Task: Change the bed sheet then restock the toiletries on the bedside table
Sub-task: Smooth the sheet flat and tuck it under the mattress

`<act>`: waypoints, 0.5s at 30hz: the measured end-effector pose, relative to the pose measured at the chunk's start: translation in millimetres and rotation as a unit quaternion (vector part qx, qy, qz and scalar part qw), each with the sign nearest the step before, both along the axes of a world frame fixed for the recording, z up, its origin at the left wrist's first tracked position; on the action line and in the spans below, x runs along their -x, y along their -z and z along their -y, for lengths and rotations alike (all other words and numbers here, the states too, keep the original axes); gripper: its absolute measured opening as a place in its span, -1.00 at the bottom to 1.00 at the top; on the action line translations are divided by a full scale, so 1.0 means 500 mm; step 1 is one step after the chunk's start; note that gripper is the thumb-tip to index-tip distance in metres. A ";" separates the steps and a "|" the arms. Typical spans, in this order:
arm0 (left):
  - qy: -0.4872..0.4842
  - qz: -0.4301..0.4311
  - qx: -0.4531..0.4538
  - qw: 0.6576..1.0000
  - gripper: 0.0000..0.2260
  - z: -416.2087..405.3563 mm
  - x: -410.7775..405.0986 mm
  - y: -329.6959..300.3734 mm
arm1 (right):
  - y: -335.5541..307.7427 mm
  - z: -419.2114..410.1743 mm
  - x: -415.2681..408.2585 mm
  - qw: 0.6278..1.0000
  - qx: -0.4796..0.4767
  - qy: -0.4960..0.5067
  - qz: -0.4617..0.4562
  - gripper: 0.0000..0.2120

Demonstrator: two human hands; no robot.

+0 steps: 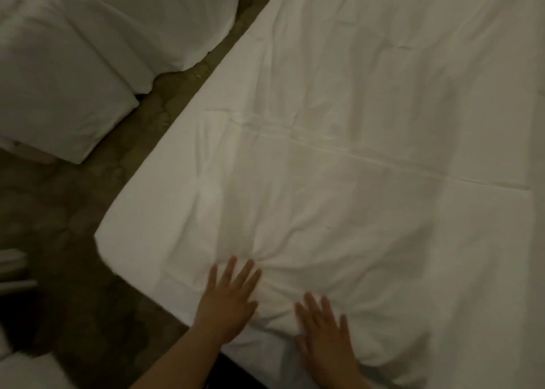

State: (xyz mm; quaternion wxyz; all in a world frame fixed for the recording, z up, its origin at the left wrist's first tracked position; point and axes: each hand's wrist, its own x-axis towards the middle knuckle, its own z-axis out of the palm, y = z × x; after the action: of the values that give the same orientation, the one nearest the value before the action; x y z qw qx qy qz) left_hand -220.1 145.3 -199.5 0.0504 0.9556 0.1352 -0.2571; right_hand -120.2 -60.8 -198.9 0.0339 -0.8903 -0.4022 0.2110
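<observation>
Sheet (pixel 339 152) is being spread white over the bed, covering it from the near left corner to the far and right sides of the view, with a straight crease running across its middle and wrinkles fanning out near the near edge. At far left, a heap of white bedding (pixel 97 34) is being left on the patterned floor (pixel 59 211), well apart from the bed, and a pillow (pixel 59 108) is lying against its near side. A further white bundle (pixel 29 371) is being shown at the lower left corner of the view, blurred. Near the bed's near left corner, the left hand (pixel 227 303) is being pressed flat on the sheet, fingers straight and spread, holding nothing. Just to its right, at the near edge, the right hand (pixel 324 332) is being laid flat on the sheet likewise, fingers straight and slightly apart, with creases gathered between the two hands.
</observation>
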 end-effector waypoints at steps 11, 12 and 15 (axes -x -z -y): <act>-0.511 0.109 0.320 0.790 -0.32 -0.208 0.089 -0.082 | -0.054 -0.170 0.163 0.922 -0.130 0.337 -0.143 -0.75; -0.457 0.097 0.303 0.831 -0.39 -0.210 0.091 -0.079 | -0.057 -0.194 0.182 0.836 -0.133 0.463 -0.263 -0.72; -0.275 0.209 0.259 0.902 -0.59 -0.202 0.070 -0.087 | -0.066 -0.234 0.207 0.465 -0.190 0.703 -0.503 -0.68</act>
State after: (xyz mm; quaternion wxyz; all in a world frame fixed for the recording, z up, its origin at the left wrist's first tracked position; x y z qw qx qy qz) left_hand -255.0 246.2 -156.0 0.3920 0.8654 0.3074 -0.0536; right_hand -223.9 55.9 -165.6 0.5358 -0.5843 0.4155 0.4459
